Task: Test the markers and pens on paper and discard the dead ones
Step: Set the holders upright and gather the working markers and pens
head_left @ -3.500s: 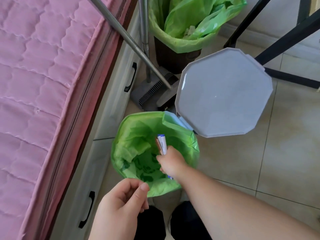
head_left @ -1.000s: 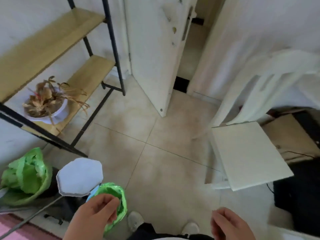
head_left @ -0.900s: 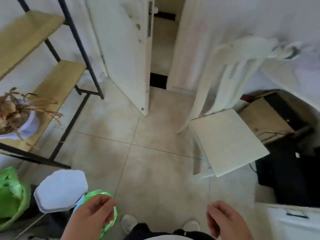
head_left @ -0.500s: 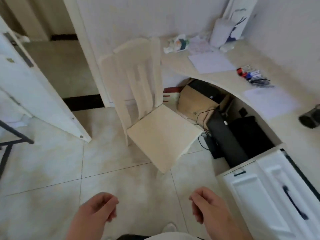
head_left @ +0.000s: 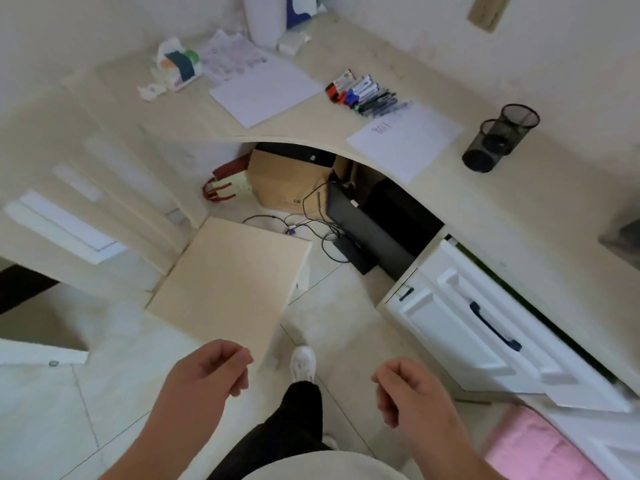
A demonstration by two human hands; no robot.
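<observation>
on the desk (head_left: 194, 109) pens (head_left: 365, 93) seemingly point right; left hand (head_left: 204, 372), right hand (head_left: 412, 393) loosely curled, empty.

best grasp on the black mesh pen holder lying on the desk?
Take the mesh pen holder across its round body near the middle, from above. It lies on its side on the desk, open mouth toward the wall, so the curved wall is exposed on top. Both hands are empty.

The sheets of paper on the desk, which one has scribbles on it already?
The sheet nearer the mesh pen holder, right of the pile of markers and pens: this test sheet shows scribbles at its top. The other sheet, left of the pile, looks blank.
</observation>
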